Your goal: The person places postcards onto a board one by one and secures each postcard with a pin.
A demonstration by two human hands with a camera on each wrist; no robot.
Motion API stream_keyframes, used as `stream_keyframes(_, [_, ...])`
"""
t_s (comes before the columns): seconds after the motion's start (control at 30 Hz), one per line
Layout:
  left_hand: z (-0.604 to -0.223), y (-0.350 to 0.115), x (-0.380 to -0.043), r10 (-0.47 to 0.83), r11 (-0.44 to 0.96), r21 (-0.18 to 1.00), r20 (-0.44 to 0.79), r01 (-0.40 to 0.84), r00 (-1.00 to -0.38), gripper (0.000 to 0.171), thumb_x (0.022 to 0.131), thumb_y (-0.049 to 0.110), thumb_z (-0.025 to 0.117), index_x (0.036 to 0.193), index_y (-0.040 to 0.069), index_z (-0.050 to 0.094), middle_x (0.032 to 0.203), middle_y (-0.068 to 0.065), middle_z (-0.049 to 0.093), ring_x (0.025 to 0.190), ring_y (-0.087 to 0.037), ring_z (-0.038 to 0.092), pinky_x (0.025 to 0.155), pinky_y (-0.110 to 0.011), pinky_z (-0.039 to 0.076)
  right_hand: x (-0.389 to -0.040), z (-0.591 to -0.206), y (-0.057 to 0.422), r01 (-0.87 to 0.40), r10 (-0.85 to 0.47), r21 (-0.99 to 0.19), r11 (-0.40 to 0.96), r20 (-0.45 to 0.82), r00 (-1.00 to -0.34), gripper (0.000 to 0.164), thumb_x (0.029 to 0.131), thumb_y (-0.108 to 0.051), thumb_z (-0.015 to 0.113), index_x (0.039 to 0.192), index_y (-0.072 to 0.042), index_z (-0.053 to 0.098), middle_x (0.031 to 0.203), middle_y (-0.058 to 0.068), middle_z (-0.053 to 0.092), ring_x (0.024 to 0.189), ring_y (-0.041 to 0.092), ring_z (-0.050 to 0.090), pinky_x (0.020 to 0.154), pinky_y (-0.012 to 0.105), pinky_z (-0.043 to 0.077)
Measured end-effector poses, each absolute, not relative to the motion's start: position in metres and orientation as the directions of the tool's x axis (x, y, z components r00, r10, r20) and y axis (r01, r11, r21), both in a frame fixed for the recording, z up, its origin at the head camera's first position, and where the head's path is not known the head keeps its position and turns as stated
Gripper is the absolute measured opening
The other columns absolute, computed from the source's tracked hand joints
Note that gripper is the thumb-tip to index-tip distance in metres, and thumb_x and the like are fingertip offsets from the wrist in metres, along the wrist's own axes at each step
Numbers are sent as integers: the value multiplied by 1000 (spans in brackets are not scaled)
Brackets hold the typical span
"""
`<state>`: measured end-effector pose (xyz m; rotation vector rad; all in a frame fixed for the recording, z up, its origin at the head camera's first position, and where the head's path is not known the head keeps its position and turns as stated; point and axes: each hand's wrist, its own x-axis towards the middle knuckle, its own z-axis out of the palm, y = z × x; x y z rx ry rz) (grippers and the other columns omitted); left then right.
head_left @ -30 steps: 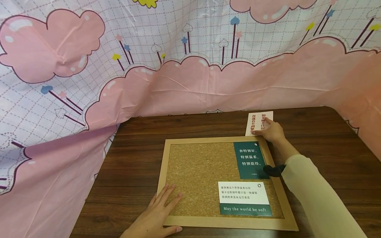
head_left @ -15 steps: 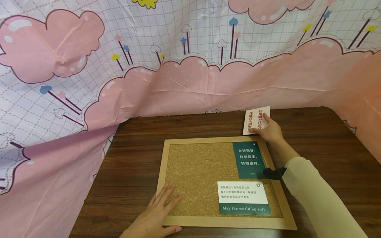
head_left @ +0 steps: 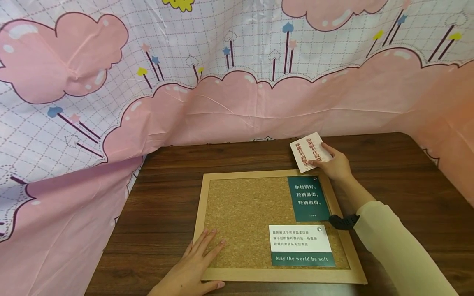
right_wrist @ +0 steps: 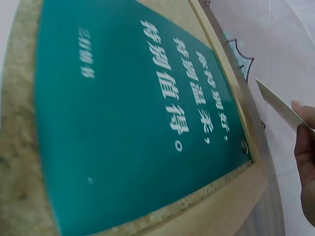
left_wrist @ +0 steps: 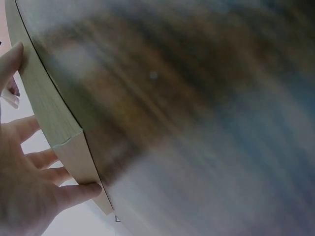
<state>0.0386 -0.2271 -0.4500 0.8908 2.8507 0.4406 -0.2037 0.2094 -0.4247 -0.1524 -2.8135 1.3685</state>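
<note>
A white card with red vertical writing [head_left: 303,149] is pinched by my right hand [head_left: 336,165] beyond the top right corner of a framed cork board [head_left: 244,213]. In the right wrist view that card [right_wrist: 279,104] appears edge-on, raised off the table. My left hand [head_left: 190,263] rests on the board's lower left corner, fingers spread over the frame and cork; the left wrist view shows its thumb against the frame's side [left_wrist: 81,162]. A green card [head_left: 305,209] is pinned at the board's upper right. Below it a white and green card [head_left: 300,240] is pinned too.
The board lies on a dark brown wooden table [head_left: 155,205]. A pink and white cloth with cloud patterns [head_left: 222,107] hangs behind the table and along its sides. Pins [head_left: 319,229] show at the cards' upper right corners.
My right hand has lifted the white card off the table, moved it a little left and tilted it counterclockwise. My left hand stays on the board's corner.
</note>
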Motion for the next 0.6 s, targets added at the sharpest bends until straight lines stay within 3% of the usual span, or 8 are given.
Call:
stream_keyframes(0.07, [-448,-227,39,568,788,321,-49,526,-822,87,86,63,59,154,17,30,161,-17,18,146,-44,16,106,-66,31,-201,-423,207,79,93,-805,588,-30,-995,90,83,-37,76,154,-15,26,153,25,33,124,37,48,98,48,45])
stream_keyframes(0.13, [-447,-227,39,565,790,325,-59,519,-823,87,86,64,58,154,17,29,161,-17,17,147,-44,16,108,-66,30,-198,-421,204,67,96,-821,567,-16,-995,89,83,-37,76,154,-15,26,153,24,34,123,36,49,97,44,47])
stream_keyframes(0.23, [-447,-227,40,563,790,334,-64,514,-824,87,86,63,58,153,17,30,161,-18,17,147,-44,16,107,-67,29,-192,-417,199,52,96,-835,548,1,-995,89,83,-38,76,154,-18,27,152,23,37,118,33,51,86,25,49])
stream_keyframes(0.37, [-447,-226,39,560,788,353,-73,504,-825,87,86,61,60,154,16,29,161,-18,16,147,-44,14,106,-69,30,-184,-412,192,48,109,-862,504,8,-994,91,81,-40,77,154,-19,28,152,20,39,114,29,53,69,5,40])
stream_keyframes(0.6, [-447,-226,39,547,798,375,-122,472,-828,89,86,61,61,155,20,23,163,-16,10,148,-42,10,107,-69,28,-173,-413,182,79,121,-893,443,-27,-992,91,80,-41,78,154,-20,27,154,15,37,115,22,51,72,4,40])
